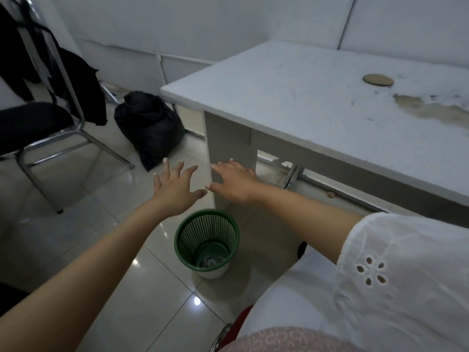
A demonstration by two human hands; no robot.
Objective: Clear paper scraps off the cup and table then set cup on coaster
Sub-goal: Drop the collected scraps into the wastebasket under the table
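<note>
My left hand (176, 185) and my right hand (233, 182) are stretched out side by side over the floor, above a green mesh wastebasket (206, 240). Both hands have spread fingers and hold nothing. Pale paper scraps (210, 261) lie at the bottom of the basket. On the white table (291, 97) to the right lies a round tan coaster (378, 79) with nothing on it. No cup is in view.
The table top has a brown worn patch (431, 110) near its right edge. A black chair (38, 128) with dark clothing over its back stands at the left. A black bag (149, 125) sits on the tiled floor beside the table leg.
</note>
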